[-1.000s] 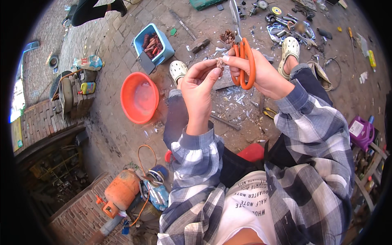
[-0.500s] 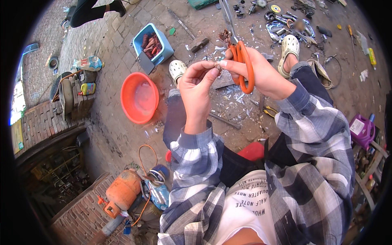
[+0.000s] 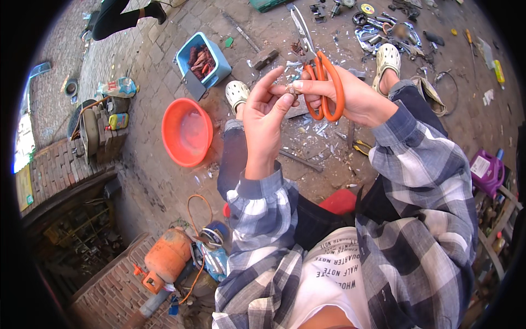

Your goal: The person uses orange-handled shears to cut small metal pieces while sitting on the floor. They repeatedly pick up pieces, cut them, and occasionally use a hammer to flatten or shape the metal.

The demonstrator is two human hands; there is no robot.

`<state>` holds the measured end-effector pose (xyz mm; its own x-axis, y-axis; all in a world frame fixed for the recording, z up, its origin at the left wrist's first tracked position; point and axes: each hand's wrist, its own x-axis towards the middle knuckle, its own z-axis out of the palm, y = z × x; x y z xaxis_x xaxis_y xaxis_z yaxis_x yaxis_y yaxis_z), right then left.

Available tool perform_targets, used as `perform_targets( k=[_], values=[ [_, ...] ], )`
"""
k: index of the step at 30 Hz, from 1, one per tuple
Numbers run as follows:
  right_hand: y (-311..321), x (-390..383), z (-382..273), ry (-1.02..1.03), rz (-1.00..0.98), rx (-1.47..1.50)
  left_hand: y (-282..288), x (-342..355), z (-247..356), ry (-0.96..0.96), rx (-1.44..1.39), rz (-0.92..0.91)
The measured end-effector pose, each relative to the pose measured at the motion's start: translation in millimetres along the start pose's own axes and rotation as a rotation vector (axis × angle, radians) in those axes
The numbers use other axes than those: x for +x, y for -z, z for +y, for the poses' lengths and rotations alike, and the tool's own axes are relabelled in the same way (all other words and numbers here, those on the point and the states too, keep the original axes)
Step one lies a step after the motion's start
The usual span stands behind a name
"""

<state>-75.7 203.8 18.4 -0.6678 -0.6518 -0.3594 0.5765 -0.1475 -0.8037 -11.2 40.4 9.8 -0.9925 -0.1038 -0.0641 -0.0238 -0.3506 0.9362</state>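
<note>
Between the thumb and fingers of my left hand is a small brownish piece, too small to name. My right hand grips the orange handles of long-bladed shears, whose grey blades point up and away, apart at the tips. The right thumb reaches across to the small piece, so both hands meet at it. Beneath them the ground carries scattered silvery metal scraps between my feet in pale clogs.
An orange basin and a blue bin with reddish-brown coils stand left. A hammer lies ahead; yellow-handled pliers lie near my right knee. Metal parts spread far right. An orange gas cylinder sits lower left.
The shears have turned slightly, their blades now leaning further left and showing a gap at the tips. My left index finger has lifted away from the small piece.
</note>
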Motion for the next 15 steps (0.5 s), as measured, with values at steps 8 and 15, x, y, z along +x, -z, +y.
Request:
perform_targets(
  k=[8,15],
  values=[
    [-5.1,-0.4,-0.7,0.151,0.092,-0.095,-0.9,0.2,-2.9,-0.033,0.004,0.005],
    [-7.2,-5.0,-5.1,0.169,0.107,-0.179,-4.3,1.2,-1.5,-0.168,0.133,0.099]
  ],
)
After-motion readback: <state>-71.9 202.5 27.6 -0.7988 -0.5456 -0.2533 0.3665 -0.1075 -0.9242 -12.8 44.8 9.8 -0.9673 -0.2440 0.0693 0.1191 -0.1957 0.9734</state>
